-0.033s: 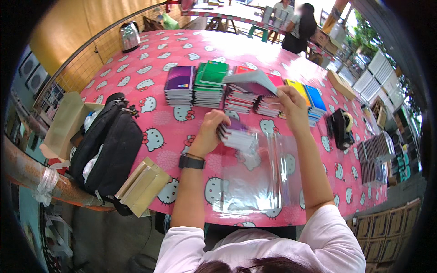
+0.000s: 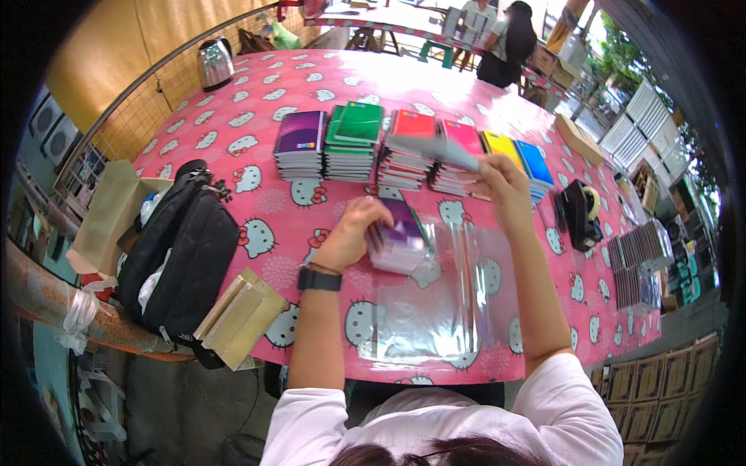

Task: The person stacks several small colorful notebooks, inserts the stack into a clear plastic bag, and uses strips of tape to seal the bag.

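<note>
My left hand (image 2: pixel 351 234) is closed round the left side of a small stack of spiral notebooks (image 2: pixel 404 231) with a purple cover on top. My right hand (image 2: pixel 503 183) pinches the corner of a thin notebook (image 2: pixel 441 149), greyish and smeared by motion, held above the red and pink piles. Behind my hands stand piles in a row: purple notebooks (image 2: pixel 300 133), green notebooks (image 2: pixel 362 123), red notebooks (image 2: pixel 412 124), pink notebooks (image 2: pixel 460 137), yellow notebooks (image 2: pixel 501 143) and blue notebooks (image 2: pixel 536 163). Clear plastic bags (image 2: pixel 423 318) lie flat before me, partly under the held stack.
On the left are a black backpack (image 2: pixel 183 256), an open carton (image 2: pixel 109 213) and a folded cardboard piece (image 2: pixel 241 317). A metal kettle (image 2: pixel 215 64) stands far left. To the right are a tape dispenser (image 2: pixel 579 217) and wrapped notebook stacks (image 2: pixel 637 256). Two people are beyond the table.
The held stack has come down and turned, showing more of its purple top. My left hand has moved slightly down and left. The notebook in my right hand has swung to a thinner, edge-on view.
</note>
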`<action>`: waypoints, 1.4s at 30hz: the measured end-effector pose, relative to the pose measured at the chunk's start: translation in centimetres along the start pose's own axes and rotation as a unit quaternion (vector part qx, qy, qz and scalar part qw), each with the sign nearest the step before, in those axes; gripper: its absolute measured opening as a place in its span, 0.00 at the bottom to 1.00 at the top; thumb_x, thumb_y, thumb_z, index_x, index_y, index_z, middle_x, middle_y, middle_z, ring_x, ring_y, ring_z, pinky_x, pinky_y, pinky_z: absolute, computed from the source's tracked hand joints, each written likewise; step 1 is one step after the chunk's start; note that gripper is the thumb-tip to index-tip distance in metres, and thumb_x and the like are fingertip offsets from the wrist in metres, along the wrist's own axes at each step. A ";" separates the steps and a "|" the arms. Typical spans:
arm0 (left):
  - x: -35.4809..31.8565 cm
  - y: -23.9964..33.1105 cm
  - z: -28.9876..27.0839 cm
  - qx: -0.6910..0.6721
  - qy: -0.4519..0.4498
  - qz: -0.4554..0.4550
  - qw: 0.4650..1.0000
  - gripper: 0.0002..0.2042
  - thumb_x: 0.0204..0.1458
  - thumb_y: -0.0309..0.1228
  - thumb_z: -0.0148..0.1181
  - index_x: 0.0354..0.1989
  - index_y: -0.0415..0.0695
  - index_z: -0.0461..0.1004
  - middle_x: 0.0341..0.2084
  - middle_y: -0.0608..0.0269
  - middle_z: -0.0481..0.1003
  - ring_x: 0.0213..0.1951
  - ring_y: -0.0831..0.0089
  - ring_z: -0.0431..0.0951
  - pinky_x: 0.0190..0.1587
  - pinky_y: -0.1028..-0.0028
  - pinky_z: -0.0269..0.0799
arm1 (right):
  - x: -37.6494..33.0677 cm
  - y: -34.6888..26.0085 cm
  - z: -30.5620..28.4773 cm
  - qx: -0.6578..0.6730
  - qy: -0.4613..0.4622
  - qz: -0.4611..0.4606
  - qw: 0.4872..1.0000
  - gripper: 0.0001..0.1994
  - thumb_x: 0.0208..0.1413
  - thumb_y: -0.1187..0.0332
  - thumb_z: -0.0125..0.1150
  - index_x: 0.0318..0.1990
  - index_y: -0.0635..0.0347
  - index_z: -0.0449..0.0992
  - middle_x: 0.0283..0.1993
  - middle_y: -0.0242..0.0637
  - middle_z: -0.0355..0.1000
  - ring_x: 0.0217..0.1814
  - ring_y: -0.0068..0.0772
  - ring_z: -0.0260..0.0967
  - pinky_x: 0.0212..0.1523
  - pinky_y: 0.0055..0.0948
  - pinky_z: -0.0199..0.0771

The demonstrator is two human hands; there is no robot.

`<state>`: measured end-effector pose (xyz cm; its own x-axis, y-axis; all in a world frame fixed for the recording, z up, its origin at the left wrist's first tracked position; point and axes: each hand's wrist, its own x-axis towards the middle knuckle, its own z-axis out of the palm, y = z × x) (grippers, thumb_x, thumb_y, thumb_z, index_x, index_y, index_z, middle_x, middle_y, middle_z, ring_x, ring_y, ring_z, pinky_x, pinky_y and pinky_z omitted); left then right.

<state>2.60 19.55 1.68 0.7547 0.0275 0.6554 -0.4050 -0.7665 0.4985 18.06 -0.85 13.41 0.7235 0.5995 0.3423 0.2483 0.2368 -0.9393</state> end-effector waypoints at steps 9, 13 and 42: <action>-2.8 4.8 3.0 0.081 0.091 -0.392 0.912 0.29 0.37 0.42 0.71 0.41 0.29 0.72 0.38 0.42 0.75 0.42 0.58 0.76 0.45 0.68 0.71 | -6.0 4.0 -8.1 -0.173 -0.021 -0.069 0.982 0.14 0.41 0.81 0.64 0.37 0.61 0.71 0.38 0.30 0.71 0.36 0.17 0.63 0.38 0.17 0.63; -3.5 4.1 1.9 -0.012 0.075 -0.454 0.888 0.24 0.39 0.36 0.70 0.41 0.31 0.72 0.32 0.49 0.77 0.33 0.65 0.79 0.37 0.71 0.73 | -5.3 3.6 -5.8 -0.168 -0.003 -0.029 0.985 0.21 0.43 0.83 0.61 0.47 0.62 0.69 0.40 0.30 0.71 0.36 0.16 0.64 0.40 0.17 0.66; -3.0 7.1 1.1 -0.552 0.394 -0.281 0.679 0.11 0.58 0.32 0.53 0.45 0.42 0.64 0.37 0.66 0.72 0.38 0.79 0.73 0.43 0.79 0.69 | -2.0 6.0 6.1 -0.019 -0.054 0.043 0.997 0.07 0.47 0.78 0.62 0.35 0.62 0.76 0.34 0.29 0.70 0.35 0.18 0.66 0.33 0.18 0.71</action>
<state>-1.94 13.32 2.61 0.6162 0.7846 0.0686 -0.6347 0.4431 0.6331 14.23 4.04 7.24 0.6698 0.6962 0.2580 0.2138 0.1519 -0.9650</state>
